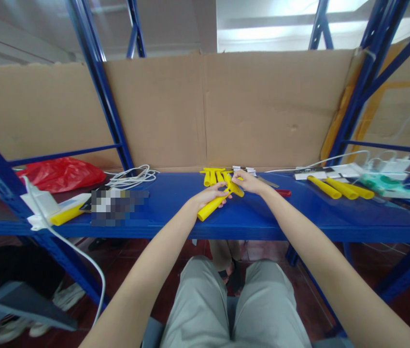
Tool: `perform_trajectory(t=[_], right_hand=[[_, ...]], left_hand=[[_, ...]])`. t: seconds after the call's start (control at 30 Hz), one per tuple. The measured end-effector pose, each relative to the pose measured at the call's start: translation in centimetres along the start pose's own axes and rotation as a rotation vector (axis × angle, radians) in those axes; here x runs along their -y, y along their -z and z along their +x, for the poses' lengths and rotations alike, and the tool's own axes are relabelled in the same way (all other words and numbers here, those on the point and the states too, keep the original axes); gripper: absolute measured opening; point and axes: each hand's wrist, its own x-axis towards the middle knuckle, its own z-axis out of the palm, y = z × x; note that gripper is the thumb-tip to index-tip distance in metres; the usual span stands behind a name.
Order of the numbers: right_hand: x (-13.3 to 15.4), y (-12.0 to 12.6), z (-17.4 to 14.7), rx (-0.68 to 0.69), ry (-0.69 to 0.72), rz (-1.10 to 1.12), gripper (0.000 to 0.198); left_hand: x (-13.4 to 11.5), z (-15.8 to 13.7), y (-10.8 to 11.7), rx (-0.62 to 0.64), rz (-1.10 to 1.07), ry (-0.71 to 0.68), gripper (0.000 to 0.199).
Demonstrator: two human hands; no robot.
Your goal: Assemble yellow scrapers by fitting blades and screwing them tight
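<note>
My left hand (pixel 212 196) is closed around a yellow T-shaped tool (pixel 209 210) with a thick round handle, which points toward me and to the left. My right hand (pixel 247 183) is at the wide head of this tool, its fingers bent together in a pinch. Whatever those fingertips hold is too small to make out. Just behind my hands lie several more yellow T-shaped tools (pixel 207 180), side by side with their handles toward me. Small black-and-white pieces (pixel 244 170) lie behind my right hand. A red object (pixel 283 193), long and thin, is to its right.
On the blue shelf (pixel 176 212), yellow tubes (pixel 342 188) lie at the right near a green-and-white packet (pixel 382 184). White cable (pixel 134 178), a red plastic bag (pixel 60 174) and another yellow tube (pixel 66 215) are at the left. Cardboard (pixel 161 111) closes the back between blue posts.
</note>
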Motion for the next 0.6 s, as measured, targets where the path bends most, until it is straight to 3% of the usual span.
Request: perform_trajectory(t=[0.37,0.6], right_hand=[[0.1,-0.7,-0.1,-0.095,0.080,0.017,0.015],[-0.3,-1.9,-0.2,-0.124,-0.144,0.301,0.016]], left_hand=[[0.2,0.3,0.3,0.041,0.007,-0.018,0.056],[0.3,0.5,0.5,0.043,0.005,-0.020,0.058]])
